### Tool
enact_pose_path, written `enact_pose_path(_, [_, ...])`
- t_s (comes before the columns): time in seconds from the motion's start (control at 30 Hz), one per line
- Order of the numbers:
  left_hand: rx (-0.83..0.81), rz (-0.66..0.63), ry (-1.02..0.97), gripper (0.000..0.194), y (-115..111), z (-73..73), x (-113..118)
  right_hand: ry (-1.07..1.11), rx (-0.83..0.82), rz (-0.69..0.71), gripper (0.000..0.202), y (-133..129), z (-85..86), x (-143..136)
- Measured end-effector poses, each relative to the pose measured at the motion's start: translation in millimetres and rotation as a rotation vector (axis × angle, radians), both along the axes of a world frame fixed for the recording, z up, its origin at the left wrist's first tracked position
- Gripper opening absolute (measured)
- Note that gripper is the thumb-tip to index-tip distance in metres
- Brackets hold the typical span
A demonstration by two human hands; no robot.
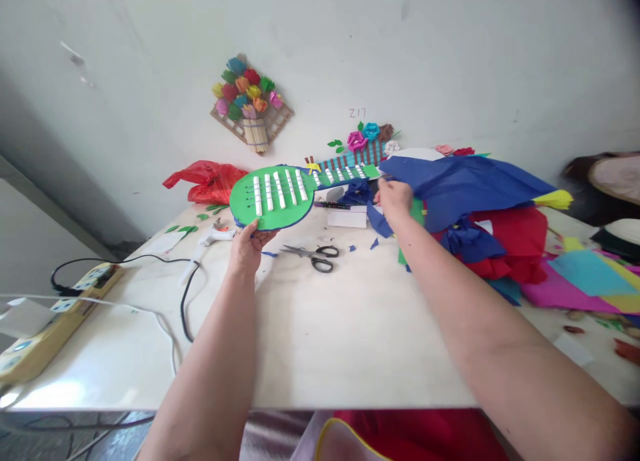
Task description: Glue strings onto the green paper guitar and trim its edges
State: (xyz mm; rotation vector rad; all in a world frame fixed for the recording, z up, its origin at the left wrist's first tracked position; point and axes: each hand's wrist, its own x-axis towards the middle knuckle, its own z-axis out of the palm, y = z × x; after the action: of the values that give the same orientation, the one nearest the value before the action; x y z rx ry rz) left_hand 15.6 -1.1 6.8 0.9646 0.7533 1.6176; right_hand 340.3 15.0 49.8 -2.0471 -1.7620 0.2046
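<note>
A green paper instrument shape (274,212) with a round body, a long neck, white rolled strips and a blue edge is lifted above the table. My left hand (250,243) grips its body at the lower edge. My right hand (395,198) is closed just past the end of the neck, beside blue crepe paper (450,181); what its fingers hold, if anything, is too small to make out. Black-handled scissors (314,253) lie on the table below the instrument. A white glue gun (203,246) rests left of my left hand.
On the white table (330,341), a power strip (60,314) with cables lies at left and colored paper (590,274) at right. Red plastic (210,181) sits behind. Paper flowers (245,88) hang on the wall. A small white box (347,218) stands behind the scissors.
</note>
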Motion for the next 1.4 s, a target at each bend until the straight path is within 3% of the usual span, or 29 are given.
enact_pose_path(0.03, [0.002,-0.001,0.01,0.016,1,-1.1,0,0.05,0.093,-0.061,0.056,-1,-0.8,-12])
enact_pose_path(0.07, [0.002,-0.003,0.021,0.017,1,-2.1,-1,0.081,0.133,-0.021,0.052,-3,-1.4,-24])
enact_pose_path(0.2, [0.003,-0.019,0.041,0.025,3,-5.3,-3,-0.093,-0.021,0.432,0.03,-18,-2.4,-69])
enact_pose_path(0.3, [0.002,-0.024,0.039,0.029,4,-6.1,-4,-0.321,-0.14,0.605,0.033,-34,-2.8,-94])
enact_pose_path(0.43, [-0.018,-0.017,0.054,0.03,3,-5.0,-3,-0.548,-0.178,0.665,0.036,-53,-2.6,-119])
enact_pose_path(0.53, [-0.044,-0.015,0.075,0.031,2,-3.5,-2,-0.599,-0.185,0.66,0.034,-63,-1.5,-129])
enact_pose_path(0.67, [-0.059,-0.005,0.096,0.033,2,-3.5,-2,-0.577,-0.215,0.645,0.04,-61,0.8,-127])
enact_pose_path(0.77, [-0.057,-0.001,0.089,0.033,3,-5.0,-2,-0.528,-0.256,0.614,0.058,-51,3.2,-116])
enact_pose_path(0.93, [-0.081,0.01,0.079,0.028,2,-4.8,-2,-0.443,-0.336,0.555,0.035,-38,8.5,-94])
enact_pose_path(1.07, [-0.099,0.016,0.085,0.026,0,-3.5,-2,-0.185,-0.485,0.65,0.027,-34,13.9,-74])
enact_pose_path(1.17, [-0.105,0.017,0.083,0.024,-1,-4.3,-2,-0.009,-0.556,0.713,0.034,-35,19.1,-61])
enact_pose_path(1.4, [-0.143,0.026,0.028,0.016,0,-4.3,-1,0.009,-0.35,0.747,0.05,-35,23.1,-60])
